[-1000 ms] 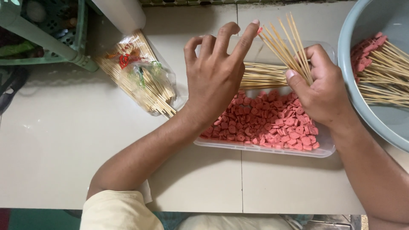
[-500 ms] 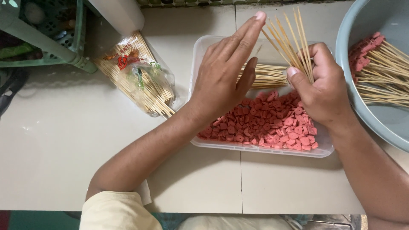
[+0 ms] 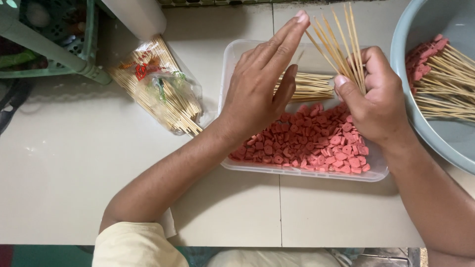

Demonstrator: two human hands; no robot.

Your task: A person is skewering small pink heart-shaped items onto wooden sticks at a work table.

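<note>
Your right hand [image 3: 378, 106] grips a fanned bunch of bamboo skewers [image 3: 339, 47] above the clear tray [image 3: 307, 173]. Keep your left hand [image 3: 262, 86] flat, fingers straight and empty, and tap the tips level.

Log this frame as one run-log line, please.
right hand: grips skewer bunch | left hand: open, fingers straight, over clear tray of pink slices
</note>
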